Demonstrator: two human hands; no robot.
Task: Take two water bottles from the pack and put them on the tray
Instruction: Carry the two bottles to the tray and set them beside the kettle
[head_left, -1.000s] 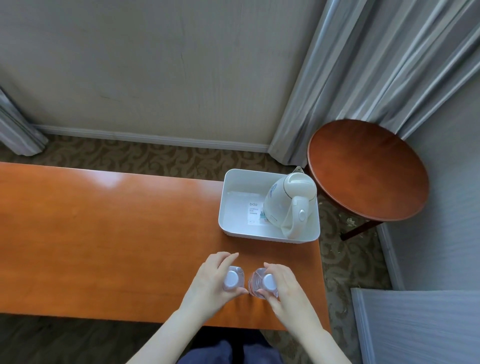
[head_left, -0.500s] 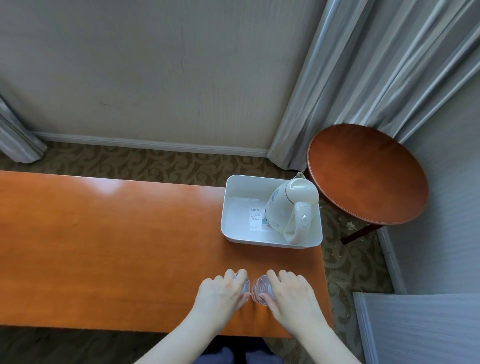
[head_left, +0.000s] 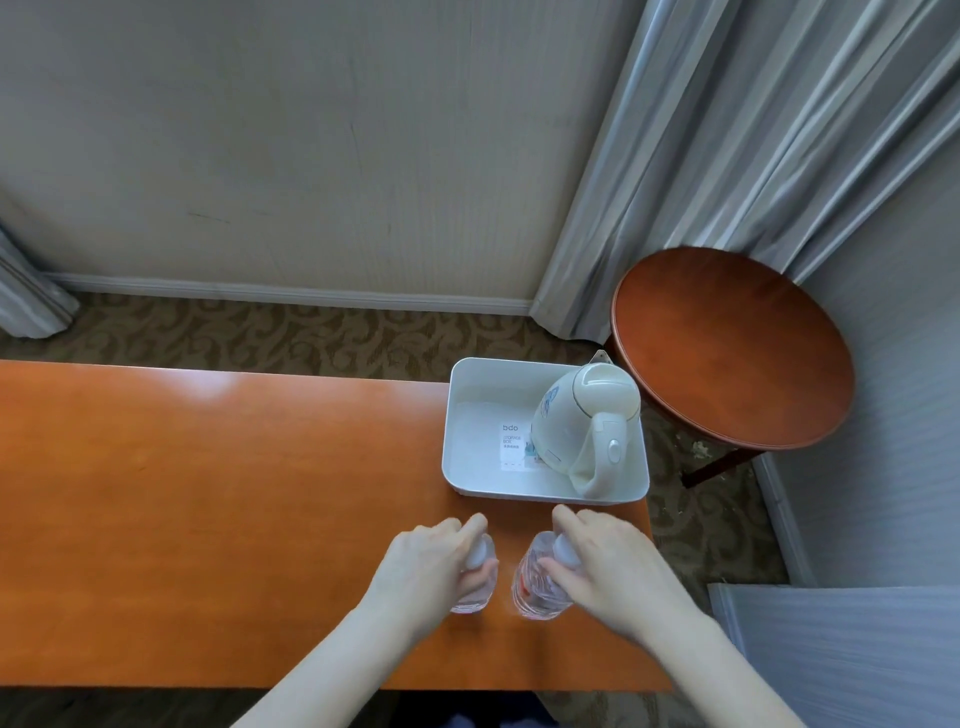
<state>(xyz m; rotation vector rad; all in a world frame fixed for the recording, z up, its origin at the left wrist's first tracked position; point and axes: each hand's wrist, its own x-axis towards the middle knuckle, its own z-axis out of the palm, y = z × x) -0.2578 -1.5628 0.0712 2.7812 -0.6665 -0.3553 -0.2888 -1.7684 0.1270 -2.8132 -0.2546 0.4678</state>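
Two clear water bottles with pale caps stand side by side on the orange table, just in front of the white tray (head_left: 545, 498). My left hand (head_left: 423, 564) is closed around the left bottle (head_left: 480, 571) from its left side. My right hand (head_left: 608, 564) grips the right bottle (head_left: 535, 582), which has a red band on its label, near the neck. Both bottles are partly hidden by my fingers. The pack is not in view.
A cream electric kettle (head_left: 582, 421) fills the right half of the tray, and a white label lies on the tray floor. The orange table (head_left: 208, 519) stretches left. A round wooden side table (head_left: 732, 343) and grey curtains (head_left: 753, 130) stand at the right.
Both hands have slid from the bottle tops down to the sides and gripped them. The bottles have moved slightly apart, and the view has shifted a little.
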